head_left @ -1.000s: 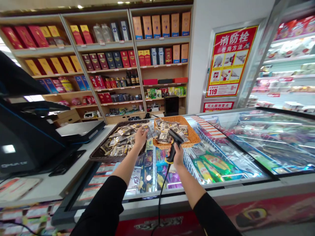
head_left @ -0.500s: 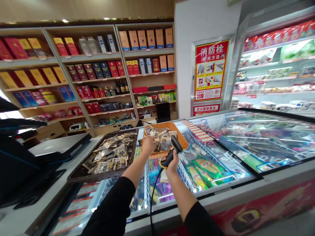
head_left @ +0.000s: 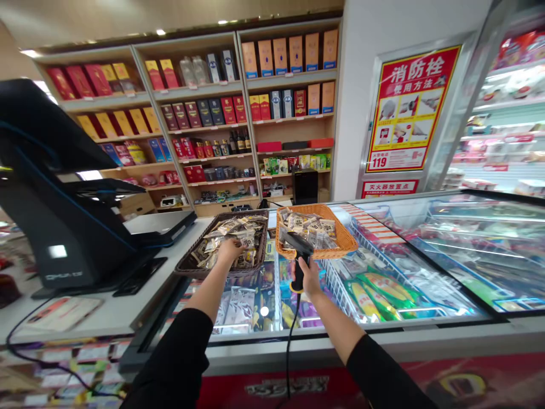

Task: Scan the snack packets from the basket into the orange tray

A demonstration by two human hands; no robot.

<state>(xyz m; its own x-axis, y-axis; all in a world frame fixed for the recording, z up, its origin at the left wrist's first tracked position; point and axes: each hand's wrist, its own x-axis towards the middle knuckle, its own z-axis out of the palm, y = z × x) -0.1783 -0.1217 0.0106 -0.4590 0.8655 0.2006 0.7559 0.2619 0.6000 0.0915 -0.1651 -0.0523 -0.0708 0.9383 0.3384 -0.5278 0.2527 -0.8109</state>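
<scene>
My right hand [head_left: 307,276] grips a black and yellow barcode scanner [head_left: 299,258] by its handle, its head up at the near edge of the orange wicker basket [head_left: 347,241]. The scanner's cord hangs down over the freezer front. My left hand [head_left: 230,251] lies over the dark brown wicker basket [head_left: 184,266], its fingers curled on a small snack packet [head_left: 243,240]; the fingertips are partly hidden. Similar clear and tan packets [head_left: 251,224] fill this basket. More small packets [head_left: 313,225] lie in the orange basket.
Both baskets rest on the glass lid of a chest freezer [head_left: 451,238] with packaged food inside. At left, a black checkout scale [head_left: 85,210] stands on a grey counter [head_left: 128,309]. Behind are shelves of boxed goods [head_left: 293,116] and a red and yellow poster [head_left: 411,108].
My left hand has moved left from the orange basket to the brown one. My right hand has turned the scanner more upright. The whole view has swung left.
</scene>
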